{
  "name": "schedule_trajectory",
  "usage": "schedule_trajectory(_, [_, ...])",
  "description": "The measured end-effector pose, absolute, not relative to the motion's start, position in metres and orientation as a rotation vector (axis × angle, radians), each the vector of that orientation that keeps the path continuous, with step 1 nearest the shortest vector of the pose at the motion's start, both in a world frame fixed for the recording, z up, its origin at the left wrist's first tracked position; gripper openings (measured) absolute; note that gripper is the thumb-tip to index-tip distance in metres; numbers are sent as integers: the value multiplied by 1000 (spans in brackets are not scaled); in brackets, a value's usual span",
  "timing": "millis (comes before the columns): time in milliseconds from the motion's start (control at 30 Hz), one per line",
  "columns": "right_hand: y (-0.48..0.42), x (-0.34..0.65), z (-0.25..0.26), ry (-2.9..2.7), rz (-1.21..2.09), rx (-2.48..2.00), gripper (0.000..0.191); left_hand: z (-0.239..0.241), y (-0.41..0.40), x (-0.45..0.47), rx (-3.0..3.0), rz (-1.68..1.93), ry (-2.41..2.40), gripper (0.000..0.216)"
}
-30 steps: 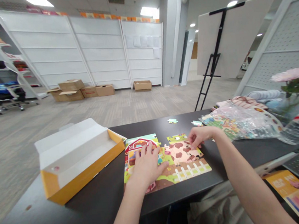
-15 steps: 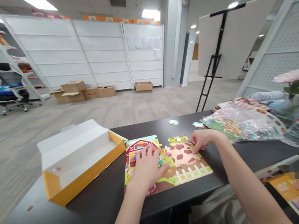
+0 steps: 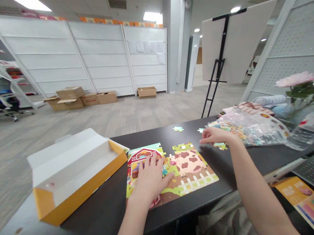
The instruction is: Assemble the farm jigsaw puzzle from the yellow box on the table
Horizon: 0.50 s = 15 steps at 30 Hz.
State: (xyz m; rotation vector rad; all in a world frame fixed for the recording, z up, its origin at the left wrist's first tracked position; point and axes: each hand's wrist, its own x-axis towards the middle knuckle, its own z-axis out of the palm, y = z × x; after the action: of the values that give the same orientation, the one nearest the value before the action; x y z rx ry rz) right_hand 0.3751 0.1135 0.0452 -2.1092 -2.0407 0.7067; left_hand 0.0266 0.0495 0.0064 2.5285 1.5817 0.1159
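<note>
A partly joined farm jigsaw puzzle (image 3: pixel 189 160) lies on the black table, showing a red barn, a spotted cow and a white fence. Flat on its left half rests my left hand (image 3: pixel 149 176), fingers spread over the barn. My right hand (image 3: pixel 217 135) hovers just right of the puzzle's upper corner, fingers pointing left and loosely bent, with no piece visible in them. A loose puzzle piece (image 3: pixel 220 146) shows below my right wrist. Another piece (image 3: pixel 201 130) is partly covered by that hand, and a third loose piece (image 3: pixel 178 129) lies near the table's far edge.
An open yellow and white box (image 3: pixel 83 192) stands left of the puzzle. Clear plastic bags (image 3: pixel 253 128) with printed sheets lie to the right, near pink flowers (image 3: pixel 296 79). A yellow package (image 3: pixel 309 202) sits at lower right. Beyond the table stands an easel (image 3: pixel 219 69).
My right hand has lifted off the cow's rear edge and moved up and right, toward the loose pieces. My left hand stays on the puzzle. The whole view has shifted slightly.
</note>
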Motion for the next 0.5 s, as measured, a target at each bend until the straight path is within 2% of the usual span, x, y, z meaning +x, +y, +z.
schedule_trajectory(100, [118,403,43,-1765,173,-2370,28,5,50,27,2531,125,1586,63])
schedule_trajectory(167, [120,415,39,-1654,57,-2481,26,5,51,28,2527,121,1594,65])
schedule_trajectory(267, [119,425,29,-1672,205,-2520,25,4,52,29,2534,121,1596,66])
schedule_trajectory(400, [115,429,20,-1809,407,-2428,47,4,51,28,2539,125,1593,65])
schedule_trajectory(500, [113,432,18,-1896,497,-2360,56,5,51,27,2533,120,1593,65])
